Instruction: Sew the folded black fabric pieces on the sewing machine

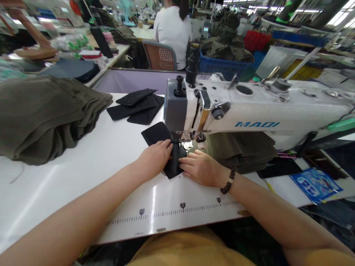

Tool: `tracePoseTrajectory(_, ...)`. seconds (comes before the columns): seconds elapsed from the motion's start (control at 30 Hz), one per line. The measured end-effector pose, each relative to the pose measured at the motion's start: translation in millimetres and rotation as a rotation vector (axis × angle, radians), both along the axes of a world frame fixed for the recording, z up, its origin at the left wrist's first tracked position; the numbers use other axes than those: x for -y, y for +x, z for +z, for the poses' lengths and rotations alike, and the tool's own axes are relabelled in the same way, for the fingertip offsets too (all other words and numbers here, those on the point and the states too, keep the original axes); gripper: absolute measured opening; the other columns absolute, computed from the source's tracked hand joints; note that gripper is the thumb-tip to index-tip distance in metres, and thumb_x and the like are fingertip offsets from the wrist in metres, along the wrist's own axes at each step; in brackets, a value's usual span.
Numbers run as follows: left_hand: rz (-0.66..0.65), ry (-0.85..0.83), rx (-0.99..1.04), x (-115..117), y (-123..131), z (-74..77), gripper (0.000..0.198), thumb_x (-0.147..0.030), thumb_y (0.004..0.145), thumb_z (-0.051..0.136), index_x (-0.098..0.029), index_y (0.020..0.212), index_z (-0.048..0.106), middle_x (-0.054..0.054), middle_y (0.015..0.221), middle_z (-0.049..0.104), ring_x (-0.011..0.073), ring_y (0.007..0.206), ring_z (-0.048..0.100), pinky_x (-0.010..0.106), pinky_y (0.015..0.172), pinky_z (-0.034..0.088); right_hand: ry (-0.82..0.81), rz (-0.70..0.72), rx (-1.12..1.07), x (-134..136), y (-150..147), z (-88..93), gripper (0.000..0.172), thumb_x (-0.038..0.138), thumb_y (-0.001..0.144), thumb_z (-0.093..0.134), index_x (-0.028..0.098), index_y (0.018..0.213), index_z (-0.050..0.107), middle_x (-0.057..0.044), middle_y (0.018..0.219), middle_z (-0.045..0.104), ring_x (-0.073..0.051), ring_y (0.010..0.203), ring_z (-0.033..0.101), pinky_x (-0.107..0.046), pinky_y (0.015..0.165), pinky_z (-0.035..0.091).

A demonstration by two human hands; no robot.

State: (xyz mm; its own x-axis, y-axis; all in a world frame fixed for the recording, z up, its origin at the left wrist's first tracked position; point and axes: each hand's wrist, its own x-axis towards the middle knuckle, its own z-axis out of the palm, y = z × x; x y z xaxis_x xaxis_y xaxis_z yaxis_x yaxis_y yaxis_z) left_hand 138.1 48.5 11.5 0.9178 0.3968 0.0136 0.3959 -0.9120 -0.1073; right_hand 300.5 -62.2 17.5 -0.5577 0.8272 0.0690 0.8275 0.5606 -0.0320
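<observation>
A black fabric piece (173, 167) lies under the presser foot of a white sewing machine (255, 111), its far corner spreading to the left of the needle. My left hand (155, 158) grips its left side, thumb and fingers pressed together on the cloth. On the opposite edge, my right hand (203, 169) pinches the cloth close to the lit needle plate (188, 145). The fingers partly hide the fabric's edges. Several more black fabric pieces (138, 105) lie loosely piled behind and left of the machine head.
A tall stack of olive fabric panels (47, 114) stands on the left of the white table (83, 195). More olive panels (241, 149) lie beneath the machine arm. At right is a blue printed packet (315, 184). Beyond the table, a person in white (173, 35) sits near a blue crate (222, 65).
</observation>
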Motion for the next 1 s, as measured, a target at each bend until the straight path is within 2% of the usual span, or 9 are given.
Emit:
tracePoseTrajectory(0.07, -0.054, -0.014, 0.039, 3.6, 5.7, -2.2, 0.032, -0.025, 0.086, 0.045, -0.003, 0.106, 0.056, 0.018, 0.108, 0.058, 0.0264, 0.105, 0.051, 0.037, 0.091, 0.04, 0.035, 0.039, -0.049, -5.6, 4.7, -6.1, 0.026, 0.027, 0.091, 0.038, 0.015, 0.097, 0.061, -0.007, 0.105, 0.062, -0.018, 0.085, 0.051, -0.033, 0.074, 0.039)
tracePoseTrajectory(0.2, -0.05, -0.089, 0.116, -1.7, 3.7, -11.0, 0.043, -0.036, 0.087, 0.043, -0.002, 0.113, 0.051, 0.018, 0.109, 0.056, 0.0282, 0.109, 0.047, 0.041, 0.094, 0.036, 0.093, 0.036, -0.151, -7.3, 8.8, -15.7, 0.029, 0.025, 0.092, 0.034, 0.015, 0.098, 0.061, -0.006, 0.102, 0.063, -0.017, 0.083, 0.052, -0.03, 0.074, 0.04)
tracePoseTrajectory(0.3, -0.069, -0.154, 0.113, -10.8, -0.6, -14.1, 0.044, -0.039, 0.087, 0.043, -0.006, 0.115, 0.051, 0.016, 0.109, 0.055, 0.0291, 0.111, 0.046, 0.045, 0.095, 0.036, 0.121, -0.108, -0.126, -5.4, 10.1, -15.3, 0.028, 0.028, 0.091, 0.038, 0.014, 0.102, 0.06, -0.008, 0.098, 0.062, -0.018, 0.083, 0.054, -0.031, 0.073, 0.039)
tracePoseTrajectory(0.4, -0.105, -0.148, 0.125, -13.9, -2.7, -12.8, 0.04, -0.035, 0.086, 0.044, -0.008, 0.114, 0.052, 0.016, 0.108, 0.055, 0.0301, 0.112, 0.044, 0.046, 0.092, 0.038, 0.118, -0.243, -0.071, -4.2, 10.0, -12.3, 0.028, 0.031, 0.087, 0.046, 0.015, 0.107, 0.058, -0.01, 0.099, 0.06, -0.02, 0.084, 0.054, -0.031, 0.069, 0.038)
tracePoseTrajectory(0.53, -0.135, -0.131, 0.147, -9.3, -4.1, -10.5, 0.031, -0.026, 0.087, 0.044, -0.009, 0.111, 0.055, 0.015, 0.103, 0.056, 0.0266, 0.107, 0.049, 0.04, 0.086, 0.045, 0.1, -0.224, -0.046, -4.3, 9.0, -11.2, 0.026, 0.032, 0.085, 0.05, 0.017, 0.105, 0.059, -0.007, 0.091, 0.061, -0.018, 0.077, 0.054, -0.03, 0.064, 0.035)
tracePoseTrajectory(0.6, -0.141, -0.136, 0.172, -7.6, -5.0, -11.0, 0.031, -0.026, 0.087, 0.043, -0.008, 0.109, 0.056, 0.014, 0.102, 0.057, 0.0255, 0.105, 0.05, 0.038, 0.085, 0.046, 0.106, -0.219, -0.046, -4.5, 8.8, -12.1, 0.026, 0.032, 0.085, 0.05, 0.017, 0.105, 0.058, -0.006, 0.089, 0.061, -0.018, 0.077, 0.054, -0.029, 0.064, 0.034)
tracePoseTrajectory(1.0, -0.144, -0.147, 0.227, -16.8, -5.8, -19.9, 0.033, -0.029, 0.088, 0.042, -0.009, 0.111, 0.054, 0.015, 0.109, 0.056, 0.0257, 0.112, 0.047, 0.042, 0.094, 0.042, 0.065, -0.294, -0.032, -5.6, 5.5, -12.0, 0.035, 0.039, 0.084, 0.051, 0.018, 0.112, 0.055, -0.005, 0.094, 0.061, -0.017, 0.077, 0.052, -0.028, 0.062, 0.031)
